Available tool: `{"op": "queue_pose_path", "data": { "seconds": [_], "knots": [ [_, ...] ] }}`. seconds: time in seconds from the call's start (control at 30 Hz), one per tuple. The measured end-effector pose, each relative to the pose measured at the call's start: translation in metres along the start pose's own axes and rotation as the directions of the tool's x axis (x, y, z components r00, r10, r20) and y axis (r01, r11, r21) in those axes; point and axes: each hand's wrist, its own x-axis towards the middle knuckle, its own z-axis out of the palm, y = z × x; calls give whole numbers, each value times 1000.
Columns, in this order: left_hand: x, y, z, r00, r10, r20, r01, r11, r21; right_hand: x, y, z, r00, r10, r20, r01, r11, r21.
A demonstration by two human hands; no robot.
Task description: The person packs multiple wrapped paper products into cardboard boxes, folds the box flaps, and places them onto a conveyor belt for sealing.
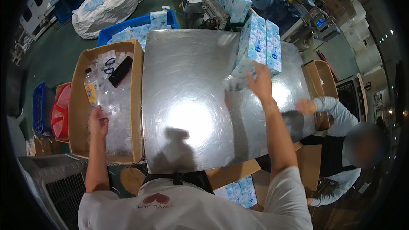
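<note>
Two flower-patterned blue-and-white tissue packs [252, 44] stand side by side on the steel table [187, 68], toward its far right. My right hand [260, 83] is at their near end, fingers apart and seeming to touch the left pack. A clear plastic film lies by that end, partly see-through against the metal. My left hand [98, 121] reaches into a cardboard box [137, 102] left of the table. Its fingers are closed on the edge of some clear plastic [117, 117], one of many crumpled pieces filling the box.
On the plastic lie a black phone [120, 71], dark-handled scissors [109, 64] and a bottle [91, 86]. A co-worker's hand [305, 106] is over the table's right edge. Beyond stand a blue crate [102, 38] and a machine [315, 21]. An open carton [232, 174] sits below the near edge.
</note>
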Motion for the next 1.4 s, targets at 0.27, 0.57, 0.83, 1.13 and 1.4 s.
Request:
{"op": "queue_pose_path", "data": {
  "seconds": [0.27,0.57,0.83,1.13,1.4],
  "knots": [
    [-253,-142,179,37,-309,950,-527,802,281,93,33,66,704,680,206,-652,733,-192],
    [-293,-225,143,-540,-560,628,-692,720,47,-126,1,-64,685,391,615,-436,896,-84],
    [-276,-214,163,-224,-443,868,-743,654,142,-159,-45,-95,808,405,427,-401,910,-104],
    [-374,-65,224,-591,-62,804,184,960,209,-317,-57,-306,682,690,243,-706,534,465],
    [-491,-77,222,-501,246,830,660,729,182,-553,-161,-180,374,624,686,-777,615,-135]
  ]
}}
